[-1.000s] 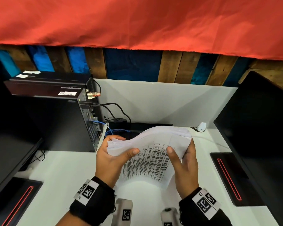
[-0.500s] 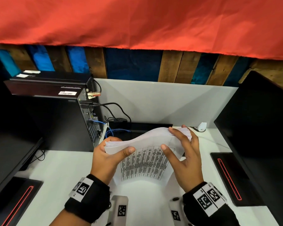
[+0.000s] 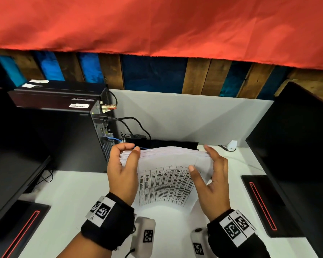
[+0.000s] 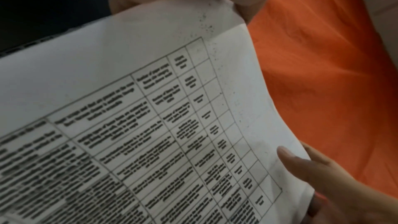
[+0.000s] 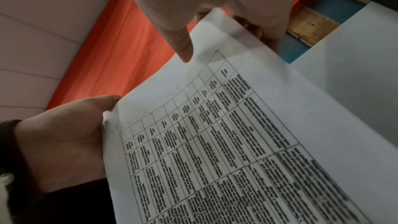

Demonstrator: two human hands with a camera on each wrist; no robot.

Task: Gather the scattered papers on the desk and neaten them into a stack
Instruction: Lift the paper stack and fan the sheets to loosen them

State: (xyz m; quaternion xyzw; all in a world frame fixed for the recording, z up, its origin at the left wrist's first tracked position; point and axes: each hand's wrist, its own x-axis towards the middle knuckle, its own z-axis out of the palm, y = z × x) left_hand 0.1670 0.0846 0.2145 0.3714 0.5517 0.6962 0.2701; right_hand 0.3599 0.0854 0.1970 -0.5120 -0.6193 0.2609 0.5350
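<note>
Closest to me are my two wrists in black bands with printed tags. My left hand point(image 3: 122, 169) grips the left edge of the stack of papers point(image 3: 168, 175), thumb curled over the near face and the other fingers wrapped round the far side, so the sheets are pinched between them. My right hand point(image 3: 212, 175) stands at the stack's right edge with its fingers nearly straight and a little apart; the thumb point(image 3: 194, 173) lies against the printed front sheet, and the fingers reach up along the right edge (whether they press on the back of the stack I cannot tell from the head view). In the right wrist view my fingers sit behind the corner of the top sheet with the thumb in front of it.

The stack is held on edge between my hands, its bottom edge down at the white desk point(image 3: 69, 198), and it bows forward toward me, showing a table of black text. The top edges are fanned and uneven.

To the left stands a black computer tower point(image 3: 63, 131) with cables point(image 3: 131, 121) running from its back. A black monitor point(image 3: 298, 149) fills the right side, another dark screen point(image 3: 11, 164) the left. Beyond the papers rises a white partition point(image 3: 185, 116), then wooden and blue boards, and red cloth point(image 3: 157, 23) hanging above.
</note>
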